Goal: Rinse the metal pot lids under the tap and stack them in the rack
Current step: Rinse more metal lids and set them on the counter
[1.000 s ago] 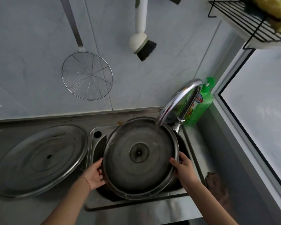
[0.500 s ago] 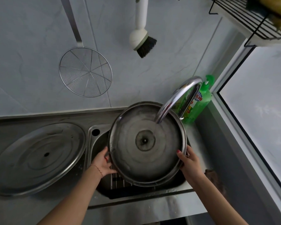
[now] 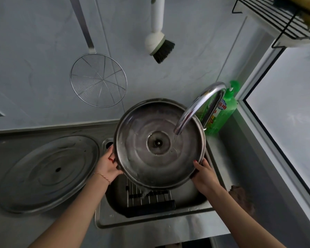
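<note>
Hands grip one metal pot lid (image 3: 141, 140) by its rim over the sink (image 3: 150, 221): left hand (image 3: 107, 165) clasping the left edge, right hand (image 3: 203, 171) the lower right. Tap (image 3: 199, 108) water strikes its underside. A second lid (image 3: 47, 172) lies on the counter, left.

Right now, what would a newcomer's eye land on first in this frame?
A round metal pot lid, held by the left hand and right hand over the sink, catches water from the curved tap. A second, larger lid lies on the counter to its left.
</note>
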